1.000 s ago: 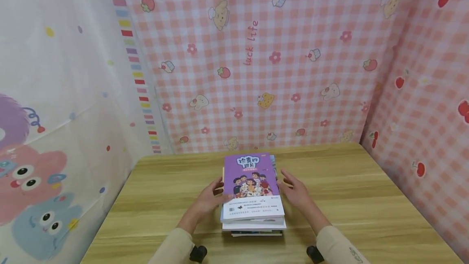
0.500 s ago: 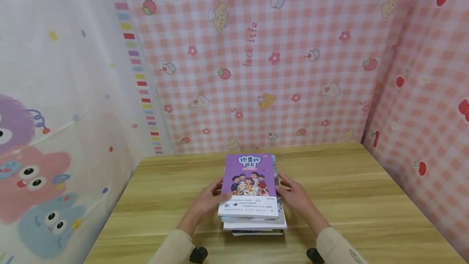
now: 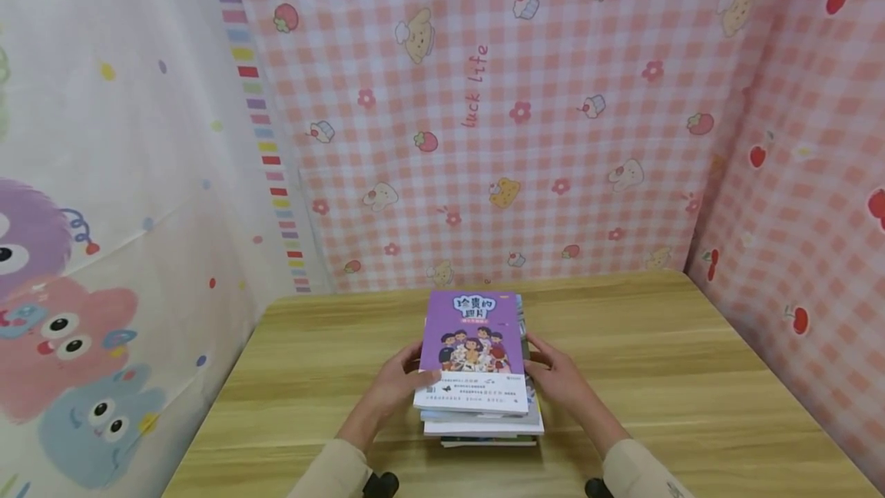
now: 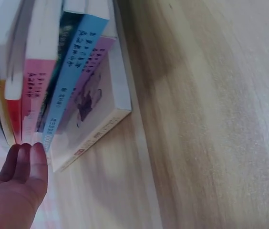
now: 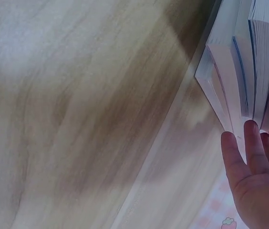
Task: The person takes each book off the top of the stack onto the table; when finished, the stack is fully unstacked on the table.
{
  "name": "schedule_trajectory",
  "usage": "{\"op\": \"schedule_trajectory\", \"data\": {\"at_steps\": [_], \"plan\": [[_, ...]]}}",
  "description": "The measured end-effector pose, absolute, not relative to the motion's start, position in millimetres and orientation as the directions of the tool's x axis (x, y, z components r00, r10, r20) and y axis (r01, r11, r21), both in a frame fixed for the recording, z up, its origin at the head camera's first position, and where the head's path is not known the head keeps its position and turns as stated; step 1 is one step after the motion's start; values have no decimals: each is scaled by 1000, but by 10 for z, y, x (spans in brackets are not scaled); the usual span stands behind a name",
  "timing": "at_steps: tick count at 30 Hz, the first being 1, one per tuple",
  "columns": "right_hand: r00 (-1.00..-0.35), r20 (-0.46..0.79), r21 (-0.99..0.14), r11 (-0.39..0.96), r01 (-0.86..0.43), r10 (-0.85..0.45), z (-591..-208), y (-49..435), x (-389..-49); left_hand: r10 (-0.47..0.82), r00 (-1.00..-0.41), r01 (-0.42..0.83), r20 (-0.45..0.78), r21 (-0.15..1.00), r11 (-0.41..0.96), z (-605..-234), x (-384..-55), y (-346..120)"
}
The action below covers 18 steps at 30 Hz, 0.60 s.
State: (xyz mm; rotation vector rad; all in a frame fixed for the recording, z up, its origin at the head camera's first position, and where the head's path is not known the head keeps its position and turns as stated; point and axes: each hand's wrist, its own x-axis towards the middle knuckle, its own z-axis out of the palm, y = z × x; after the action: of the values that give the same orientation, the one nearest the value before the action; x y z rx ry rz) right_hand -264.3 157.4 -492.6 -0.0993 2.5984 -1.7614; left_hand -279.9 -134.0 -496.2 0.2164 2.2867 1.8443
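Note:
A stack of several books stands on the wooden table point(image 3: 311, 375), topped by a purple book point(image 3: 473, 329) with cartoon children and a white lower band. My left hand point(image 3: 401, 379) is at the left side of the stack. Its fingers touch the spines, among them a pink book point(image 4: 34, 90) and a blue book point(image 4: 75, 62), and its thumb lies over the purple book's edge. At the right side, my right hand point(image 3: 553, 369) has its straight fingertips against the page edges point(image 5: 263, 57). The books sit unevenly, the purple one shifted left of those beneath.
Behind the table hangs a pink checked curtain point(image 3: 456, 98). A white curtain with cartoon figures point(image 3: 173, 160) is on the left, and a cherry-patterned one point(image 3: 802, 175) on the right. Bare wood surrounds the stack.
The purple book has slid left on the stack, uncovering more of the books beneath at its right. Both hands stay at the stack's sides, the right one moved slightly inward.

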Motion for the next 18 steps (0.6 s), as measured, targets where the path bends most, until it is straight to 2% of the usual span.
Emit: {"op": "schedule_trajectory", "data": {"at_steps": [6, 18], "plan": [[-999, -15, -940, 342, 0, -42, -4920, 1549, -2623, 205, -978, -15, -47, 988, 154, -4912, -2791, -1367], [-999, -16, -960, 281, 2, -47, -4914, 1528, -2597, 116, -991, -60, -65, 997, 47, -4896, -2771, -1509]]}}
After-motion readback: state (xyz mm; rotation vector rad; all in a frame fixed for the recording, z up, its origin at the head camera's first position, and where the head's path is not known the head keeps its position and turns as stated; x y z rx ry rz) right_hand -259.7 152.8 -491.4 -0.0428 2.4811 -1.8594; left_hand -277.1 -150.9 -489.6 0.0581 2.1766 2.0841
